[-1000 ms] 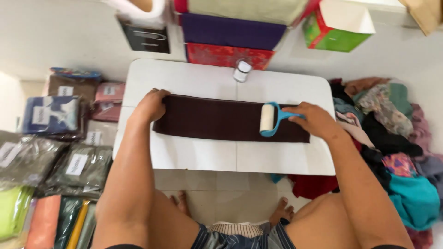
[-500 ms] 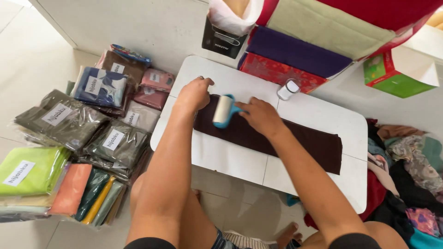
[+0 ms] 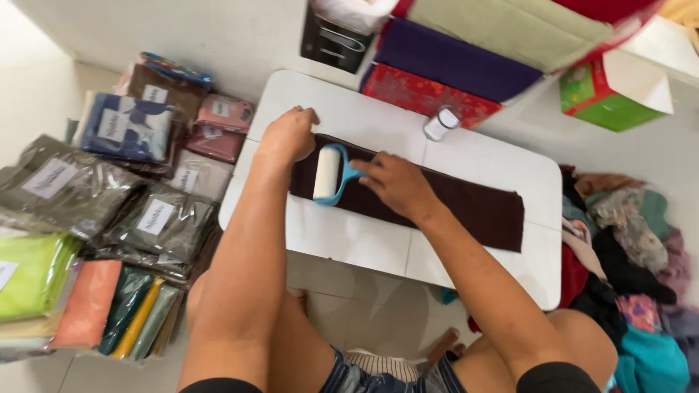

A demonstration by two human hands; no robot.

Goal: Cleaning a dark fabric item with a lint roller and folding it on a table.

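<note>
A long dark maroon cloth strip (image 3: 466, 205) lies flat across a small white table (image 3: 378, 251). My left hand (image 3: 287, 135) presses down on the strip's left end with fingers curled. My right hand (image 3: 395, 185) grips the blue handle of a lint roller (image 3: 328, 174), whose white roll rests on the cloth just right of my left hand.
A small white-capped jar (image 3: 440, 124) stands at the table's far edge. Folded red, purple and green fabrics (image 3: 451, 65) are stacked behind it. Bagged cloths (image 3: 145, 218) lie on the floor to the left. A heap of loose clothes (image 3: 626, 247) lies to the right, with a green box (image 3: 608, 98) beyond.
My right hand has run the lint roller from the right part of the cloth to its left end, beside my left hand. The camera view has tilted and shifted.
</note>
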